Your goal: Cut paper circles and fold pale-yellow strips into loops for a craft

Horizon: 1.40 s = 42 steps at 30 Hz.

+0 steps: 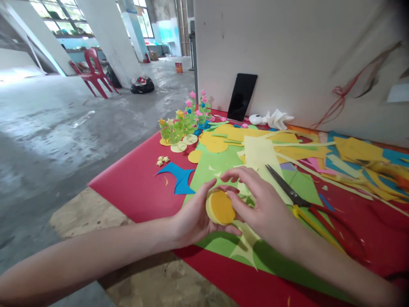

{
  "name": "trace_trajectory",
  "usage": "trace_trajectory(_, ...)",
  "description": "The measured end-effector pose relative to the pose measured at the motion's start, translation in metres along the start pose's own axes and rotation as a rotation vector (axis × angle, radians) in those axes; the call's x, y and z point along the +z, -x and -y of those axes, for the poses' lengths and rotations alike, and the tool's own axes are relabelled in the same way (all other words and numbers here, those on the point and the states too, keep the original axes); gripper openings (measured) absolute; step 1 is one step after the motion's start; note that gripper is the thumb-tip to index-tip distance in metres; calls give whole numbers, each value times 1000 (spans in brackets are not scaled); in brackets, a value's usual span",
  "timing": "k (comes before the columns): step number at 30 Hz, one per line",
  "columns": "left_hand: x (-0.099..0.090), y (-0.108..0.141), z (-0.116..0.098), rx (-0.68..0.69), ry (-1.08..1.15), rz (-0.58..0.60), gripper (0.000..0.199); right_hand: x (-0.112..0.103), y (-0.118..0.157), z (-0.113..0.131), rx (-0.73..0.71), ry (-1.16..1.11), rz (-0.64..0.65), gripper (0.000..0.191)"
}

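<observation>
My left hand (198,211) is wrapped round a small round yellow paper piece (221,207) with a paler rim, like a shallow disc or lid. The fingers of my right hand (252,196) curl over its right side, thumb against the edge. Both hands are above a green paper sheet (209,243) on a red surface. Scissors (295,197) with red and yellow handles lie right of my right hand, blades parted slightly. Near them is a pale yellow paper strip (260,153). Left of the hands lie a blue paper offcut (179,177) and several small folded paper stars (162,160).
Paper flower stalks (182,123) stand at the back left near yellow paper circles (217,143). A phone (242,97) leans against the white wall panel. Yellow and blue paper scraps (358,153) cover the right side. A red chair (94,72) stands on the floor beyond.
</observation>
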<state>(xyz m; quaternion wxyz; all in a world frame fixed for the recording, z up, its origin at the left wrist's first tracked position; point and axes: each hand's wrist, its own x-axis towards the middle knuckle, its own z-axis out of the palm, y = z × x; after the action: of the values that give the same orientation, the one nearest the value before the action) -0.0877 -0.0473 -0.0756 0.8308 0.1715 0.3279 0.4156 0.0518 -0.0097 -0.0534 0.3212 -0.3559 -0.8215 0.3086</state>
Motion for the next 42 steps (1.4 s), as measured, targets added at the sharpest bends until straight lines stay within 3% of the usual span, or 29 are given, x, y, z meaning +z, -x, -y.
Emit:
trace_trajectory(8,-6,-4,0,18,34,79,37,-18,-19,-14,-68,203,-106,15)
trace_trajectory(13,-8,-4,6,-52,37,124,33,4,-70,-39,-66,310,71,7)
trace_trajectory(17,-10,-5,10,-73,25,164,34,33,-116,-49,-74,398,245,24)
trace_trajectory(22,-12,-5,9,-91,16,179,34,55,-154,-47,-51,459,451,29)
trace_trajectory(25,-12,-5,8,-91,19,175,34,59,-166,-45,-42,452,481,27)
trace_trajectory(27,-13,-6,7,-67,24,165,35,56,-168,-43,-56,425,426,27)
trace_trajectory(31,-13,-7,6,23,65,100,33,35,-145,-28,-93,341,140,23)
trace_trajectory(35,-10,-6,2,164,156,-49,26,10,-79,-5,-112,258,-167,10)
trace_trajectory(37,-10,-4,1,161,198,-64,29,7,-41,1,-141,238,-226,3)
trace_trajectory(39,-9,-4,1,143,237,-69,33,12,-11,1,-207,225,-185,11)
trace_trajectory(42,-10,-3,3,110,266,-108,33,25,13,-3,-308,238,-133,15)
